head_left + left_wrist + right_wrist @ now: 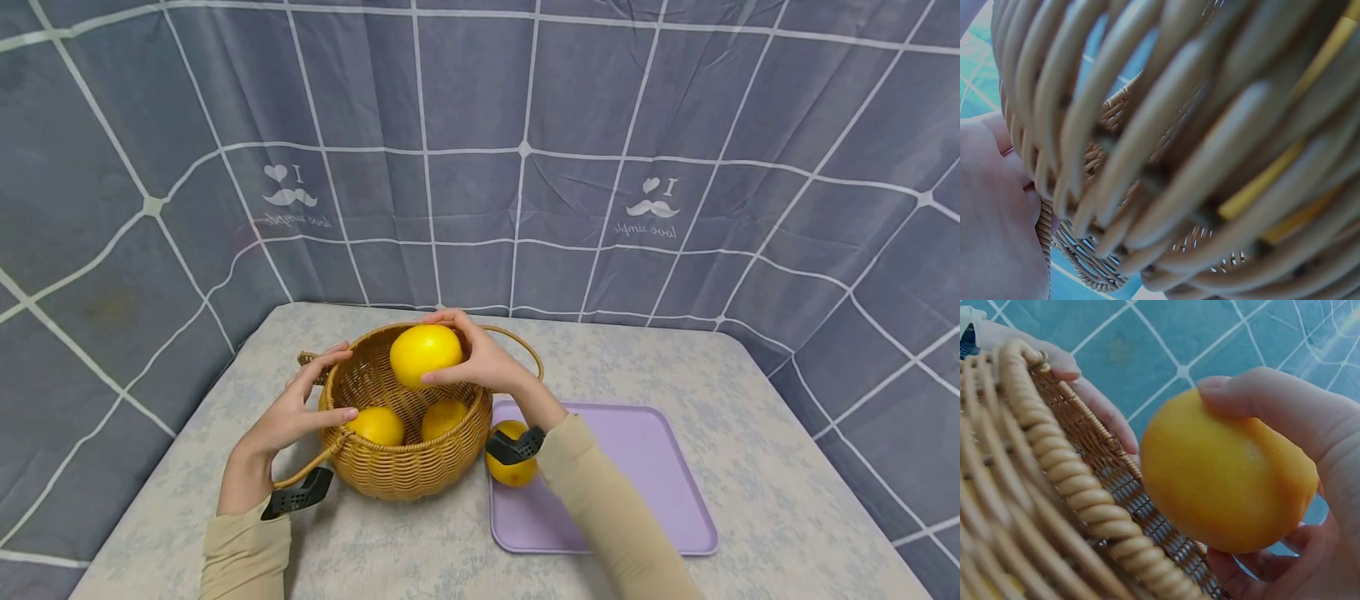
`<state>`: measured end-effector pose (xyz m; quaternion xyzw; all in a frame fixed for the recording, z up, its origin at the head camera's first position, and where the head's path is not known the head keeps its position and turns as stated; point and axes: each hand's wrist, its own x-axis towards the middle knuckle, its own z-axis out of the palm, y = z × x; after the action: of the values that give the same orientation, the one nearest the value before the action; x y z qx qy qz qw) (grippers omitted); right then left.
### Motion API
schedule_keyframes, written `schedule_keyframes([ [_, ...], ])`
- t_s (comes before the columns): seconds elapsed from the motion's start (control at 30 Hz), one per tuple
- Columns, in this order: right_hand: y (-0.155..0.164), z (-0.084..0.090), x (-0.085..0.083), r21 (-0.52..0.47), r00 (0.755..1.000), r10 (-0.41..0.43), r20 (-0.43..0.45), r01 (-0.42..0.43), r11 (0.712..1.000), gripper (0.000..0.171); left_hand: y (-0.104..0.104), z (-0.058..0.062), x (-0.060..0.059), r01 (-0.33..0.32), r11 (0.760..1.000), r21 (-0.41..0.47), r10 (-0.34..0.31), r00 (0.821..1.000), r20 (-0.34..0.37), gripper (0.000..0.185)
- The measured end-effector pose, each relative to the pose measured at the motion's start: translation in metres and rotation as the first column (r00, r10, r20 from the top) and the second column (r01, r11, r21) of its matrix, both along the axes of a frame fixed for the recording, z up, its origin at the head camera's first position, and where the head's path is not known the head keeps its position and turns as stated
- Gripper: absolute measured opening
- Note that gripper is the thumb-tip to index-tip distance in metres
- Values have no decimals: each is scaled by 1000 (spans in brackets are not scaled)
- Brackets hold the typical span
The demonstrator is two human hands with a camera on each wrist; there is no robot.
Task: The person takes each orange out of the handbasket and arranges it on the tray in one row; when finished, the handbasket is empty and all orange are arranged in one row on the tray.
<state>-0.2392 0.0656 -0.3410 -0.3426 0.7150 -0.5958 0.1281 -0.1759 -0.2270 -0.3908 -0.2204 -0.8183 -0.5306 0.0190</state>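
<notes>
My right hand grips a round yellow fruit just above the mouth of a wicker basket; the right wrist view shows my fingers wrapped round that fruit beside the basket rim. My left hand holds the basket's left rim, thumb on the outside, fingers over the edge. Two more yellow fruits lie inside the basket. Another yellow fruit sits on the lilac tray, partly hidden by my right wrist. The left wrist view shows only blurred wicker close up.
The basket and tray stand on a pale patterned tablecloth. A grey-blue curtain with white lines closes off the back and both sides. The basket's thin loop handles hang down at its sides.
</notes>
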Motion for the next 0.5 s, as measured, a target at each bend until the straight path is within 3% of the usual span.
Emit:
schedule_keyframes([
  [0.17,16,16,27,-29,991,-129,-22,129,991,62,1,0,0,6,1000,4,-6,1000,-3,74],
  [0.3,29,27,47,9,973,-223,-52,224,975,61,1,1,-1,9,1000,12,-9,1000,-3,74],
  [0.5,51,5,46,54,945,-317,-81,322,945,73,1,1,0,12,1000,9,-12,1000,-1,74],
])
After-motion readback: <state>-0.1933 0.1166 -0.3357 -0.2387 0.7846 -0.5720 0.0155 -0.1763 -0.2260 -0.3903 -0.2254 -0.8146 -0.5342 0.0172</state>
